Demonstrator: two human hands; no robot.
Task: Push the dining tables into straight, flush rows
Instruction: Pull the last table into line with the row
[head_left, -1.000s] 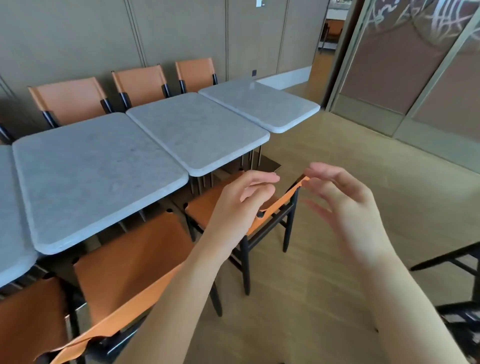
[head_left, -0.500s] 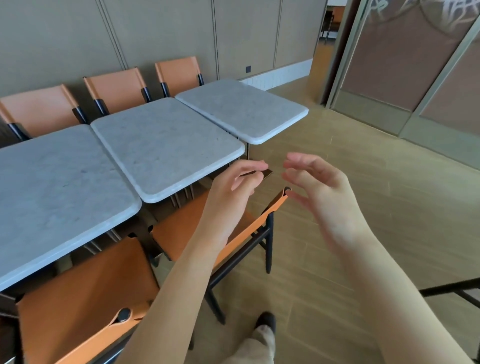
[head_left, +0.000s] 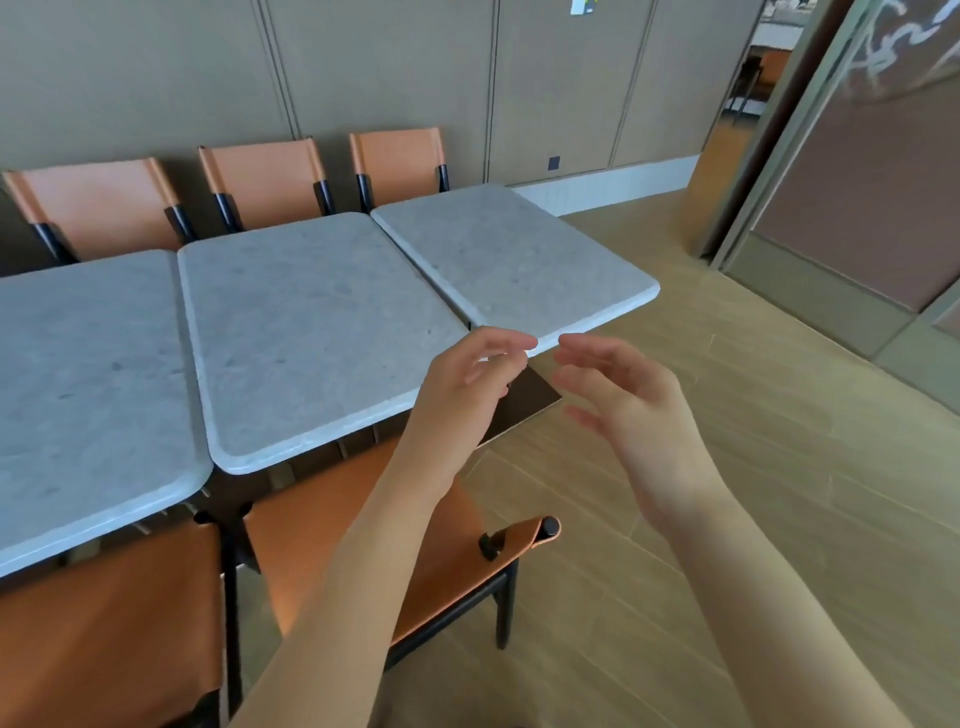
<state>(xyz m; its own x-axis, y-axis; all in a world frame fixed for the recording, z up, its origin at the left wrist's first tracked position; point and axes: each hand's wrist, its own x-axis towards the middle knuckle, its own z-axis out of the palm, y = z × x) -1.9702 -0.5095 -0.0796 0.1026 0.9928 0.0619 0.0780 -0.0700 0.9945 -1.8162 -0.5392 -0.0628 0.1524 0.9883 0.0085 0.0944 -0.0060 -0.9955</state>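
Three grey marble-topped tables stand in a row: the left table (head_left: 78, 374), the middle table (head_left: 311, 332) and the right end table (head_left: 514, 260). The end table sits angled and set back from the middle one, so their near edges do not line up. My left hand (head_left: 462, 395) hovers open at the end table's near corner, fingertips just short of its edge. Beside it, my right hand (head_left: 634, 415) is open over the floor, fingers spread. Neither hand holds anything. The end table's dark base plate (head_left: 524, 405) shows under my left hand.
Orange chairs with black frames line both sides: three by the wall (head_left: 265, 182) and two near me (head_left: 415, 561), one right under my left arm. Wooden floor (head_left: 753, 467) opens to the right. A glass partition and a doorway (head_left: 753, 104) stand at the far right.
I have stepped closer to the tables and the view has swung left. Both hands moved forward from above the near chair to the end table's near corner.
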